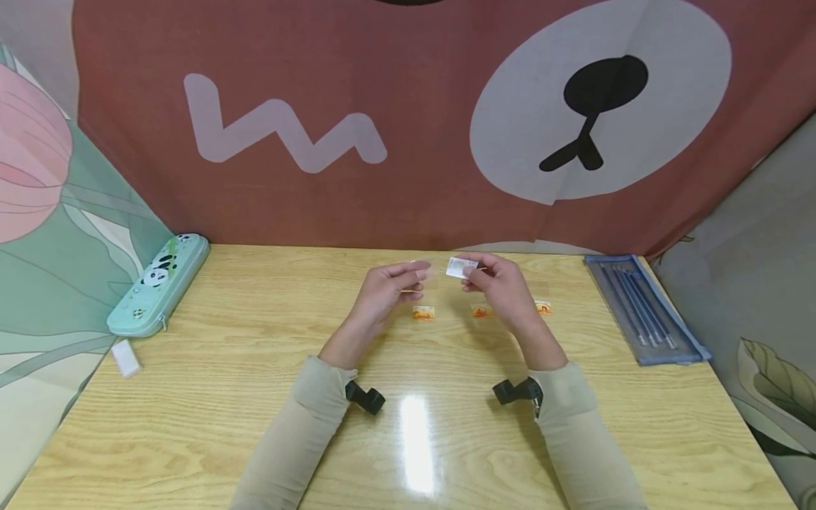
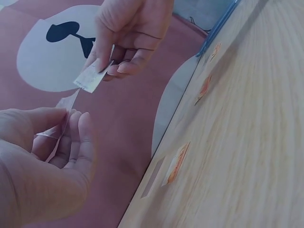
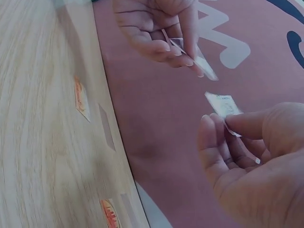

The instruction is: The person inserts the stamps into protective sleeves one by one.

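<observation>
Nearest the camera in the head view: two pale sleeves (image 1: 287,446), with a black wrist device (image 1: 366,398) at each cuff. Beyond the left cuff, left hand (image 1: 385,290) closed in a pinch, thumb against fingers, on a thin clear film (image 2: 68,101), one corner protruding toward the opposite hand. Facing it, right hand (image 1: 500,283) likewise pinching, with a small white card (image 1: 462,268) between thumb and fingers; faint print on its exposed face, too small to read. Both pieces held above the far part of the bench (image 1: 191,425), near each other, apart in the right wrist view. Lower, flat on the wood, three small orange cards (image 1: 423,313) in a loose row: one near the left hand, the second (image 1: 482,311) and third (image 1: 543,307) partly covered by the right hand and wrist. Farther out, at left, a mint-green pencil case (image 1: 158,283) with a panda picture; just in front, a small white block (image 1: 125,358). At right, a blue-edged see-through pouch (image 1: 644,312) containing several slender sticks. Behind the bench, a reddish-brown cloth (image 1: 421,198) with a pale zigzag and a bear-like muzzle.
</observation>
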Tool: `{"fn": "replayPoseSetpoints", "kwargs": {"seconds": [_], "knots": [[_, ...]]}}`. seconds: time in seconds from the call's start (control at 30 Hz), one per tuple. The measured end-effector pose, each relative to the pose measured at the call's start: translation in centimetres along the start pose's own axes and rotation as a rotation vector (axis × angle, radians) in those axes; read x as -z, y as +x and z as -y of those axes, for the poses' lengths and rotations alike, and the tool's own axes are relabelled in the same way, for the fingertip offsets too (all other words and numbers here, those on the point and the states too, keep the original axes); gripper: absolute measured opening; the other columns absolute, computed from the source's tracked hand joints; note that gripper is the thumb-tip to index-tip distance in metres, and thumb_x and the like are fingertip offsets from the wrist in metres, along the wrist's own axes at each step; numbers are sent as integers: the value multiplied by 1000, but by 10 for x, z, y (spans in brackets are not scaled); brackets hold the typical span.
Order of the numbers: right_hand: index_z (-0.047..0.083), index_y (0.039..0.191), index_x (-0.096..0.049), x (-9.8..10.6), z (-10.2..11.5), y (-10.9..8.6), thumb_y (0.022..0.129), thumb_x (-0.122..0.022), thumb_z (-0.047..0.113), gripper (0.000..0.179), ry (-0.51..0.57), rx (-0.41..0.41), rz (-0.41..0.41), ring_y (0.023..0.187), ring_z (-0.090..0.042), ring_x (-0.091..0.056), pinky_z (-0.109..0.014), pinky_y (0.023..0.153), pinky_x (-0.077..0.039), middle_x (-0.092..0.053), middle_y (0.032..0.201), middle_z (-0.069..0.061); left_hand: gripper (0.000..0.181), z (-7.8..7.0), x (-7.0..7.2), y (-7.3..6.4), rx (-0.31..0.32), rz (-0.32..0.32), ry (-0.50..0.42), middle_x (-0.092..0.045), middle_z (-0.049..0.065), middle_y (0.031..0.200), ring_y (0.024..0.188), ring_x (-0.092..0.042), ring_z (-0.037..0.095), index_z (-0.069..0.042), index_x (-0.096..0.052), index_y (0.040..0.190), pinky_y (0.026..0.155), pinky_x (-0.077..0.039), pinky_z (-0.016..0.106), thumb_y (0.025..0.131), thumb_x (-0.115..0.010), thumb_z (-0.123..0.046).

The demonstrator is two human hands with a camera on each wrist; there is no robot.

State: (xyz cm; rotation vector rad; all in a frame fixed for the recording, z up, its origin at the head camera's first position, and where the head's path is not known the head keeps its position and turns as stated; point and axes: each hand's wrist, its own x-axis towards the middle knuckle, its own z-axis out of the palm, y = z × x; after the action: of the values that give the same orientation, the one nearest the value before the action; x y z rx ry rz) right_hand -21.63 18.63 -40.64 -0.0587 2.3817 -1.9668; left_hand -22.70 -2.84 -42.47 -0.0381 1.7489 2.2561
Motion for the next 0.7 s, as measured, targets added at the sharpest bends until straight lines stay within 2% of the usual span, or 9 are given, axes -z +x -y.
{"fn": "replayPoseSetpoints", "kwargs": {"seconds": [0.2, 0.43, 0.7], "knots": [[-3, 119, -64, 3, -1, 1, 97, -69, 11, 27, 118, -6, -41, 75, -8, -68, -26, 74, -63, -67, 88, 1, 34, -2, 2, 0, -43, 30, 13, -75, 5, 92, 74, -69, 10, 1, -65, 130, 73, -62, 24, 95, -64, 0], [-6, 115, -66, 4, 1, 0, 97, -69, 10, 25, 159, -13, -52, 69, -7, -69, -25, 69, -63, -71, 84, 4, 24, -4, 3, 0, -59, 29, 6, -75, 0, 83, 68, -70, 8, 7, -67, 117, 67, -62, 22, 96, -66, -4], [-7, 112, -63, 1, 3, -2, 96, -66, 6, 21, 192, -7, -45, 68, -9, -72, -26, 68, -64, -75, 82, 4, 30, -4, 4, -1, -44, 27, 43, -77, -1, 78, 67, -72, 9, 7, -71, 118, 66, -62, 23, 95, -71, -12]]}}
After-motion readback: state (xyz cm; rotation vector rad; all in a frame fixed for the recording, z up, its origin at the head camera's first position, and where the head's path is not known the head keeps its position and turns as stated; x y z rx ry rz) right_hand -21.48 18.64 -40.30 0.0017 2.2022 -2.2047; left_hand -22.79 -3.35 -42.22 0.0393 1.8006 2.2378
